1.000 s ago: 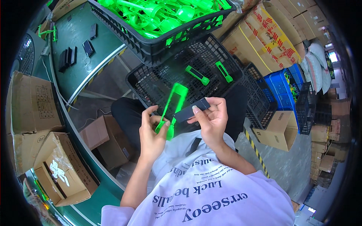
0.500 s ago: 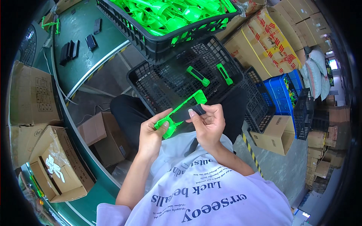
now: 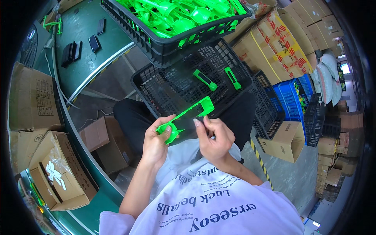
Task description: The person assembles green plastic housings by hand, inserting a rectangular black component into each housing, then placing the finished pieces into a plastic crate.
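My left hand (image 3: 155, 140) grips the rounded end of a bright green plastic frame (image 3: 207, 105) between thumb and fingers, above my lap. Along the frame's length lies a dark panel (image 3: 191, 114), which looks set inside its long opening. At the frame's near edge, toward its far end, my right hand (image 3: 218, 140) is closed, thumb and fingertips pinching there. Two similar green pieces with dark panels, one on the left (image 3: 205, 80) and one on the right (image 3: 233, 78), lie in the black crate (image 3: 156, 102) in front of me.
Above that crate stands another black crate (image 3: 156, 49) heaped with green parts (image 3: 182, 24). Black panels (image 3: 70, 54) lie on the green table (image 3: 88, 64) at left. Cardboard boxes (image 3: 64, 172) flank me, and a blue crate (image 3: 288, 102) stands at right.
The dark panel, held at an angle by my right hand before, now lies along the frame's opening. My right hand has shifted slightly, its fingers more curled.
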`<state>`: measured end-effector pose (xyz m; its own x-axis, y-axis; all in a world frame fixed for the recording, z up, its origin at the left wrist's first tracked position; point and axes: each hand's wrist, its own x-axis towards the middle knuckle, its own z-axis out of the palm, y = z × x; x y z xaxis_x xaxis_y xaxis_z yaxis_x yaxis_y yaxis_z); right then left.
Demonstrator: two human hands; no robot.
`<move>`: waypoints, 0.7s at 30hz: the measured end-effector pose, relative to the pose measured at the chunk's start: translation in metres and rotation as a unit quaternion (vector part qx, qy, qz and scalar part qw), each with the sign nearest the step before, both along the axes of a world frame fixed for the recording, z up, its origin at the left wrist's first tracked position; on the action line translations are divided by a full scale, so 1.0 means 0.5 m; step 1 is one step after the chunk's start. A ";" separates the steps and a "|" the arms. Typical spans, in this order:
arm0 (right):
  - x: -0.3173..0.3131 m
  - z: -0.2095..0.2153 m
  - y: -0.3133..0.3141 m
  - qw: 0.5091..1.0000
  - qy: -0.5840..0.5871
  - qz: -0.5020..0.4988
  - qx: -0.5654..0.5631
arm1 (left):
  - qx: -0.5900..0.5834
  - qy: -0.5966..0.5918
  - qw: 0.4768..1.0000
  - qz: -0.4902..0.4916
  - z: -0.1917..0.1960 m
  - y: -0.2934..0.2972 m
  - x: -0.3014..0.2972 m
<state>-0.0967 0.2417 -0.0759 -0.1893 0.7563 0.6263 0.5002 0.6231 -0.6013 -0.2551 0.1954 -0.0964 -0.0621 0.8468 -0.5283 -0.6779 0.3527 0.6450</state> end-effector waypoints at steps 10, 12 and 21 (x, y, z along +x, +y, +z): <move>-0.004 -0.066 0.000 0.982 0.043 -0.084 -0.162 | -0.016 -0.027 0.999 0.030 -0.010 -0.006 0.003; 0.004 -0.092 -0.002 0.979 0.048 -0.079 -0.183 | -0.020 0.018 0.999 0.034 -0.007 -0.007 0.007; 0.016 0.014 0.051 0.990 -0.108 -0.085 -0.034 | -0.012 0.058 0.998 0.034 -0.018 -0.005 -0.017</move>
<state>-0.0885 0.2671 -0.0689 -0.1799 0.8280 0.5311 0.7150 0.4809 -0.5075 -0.2635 0.1931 -0.1056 -0.1818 0.8260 -0.5336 -0.6221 0.3237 0.7129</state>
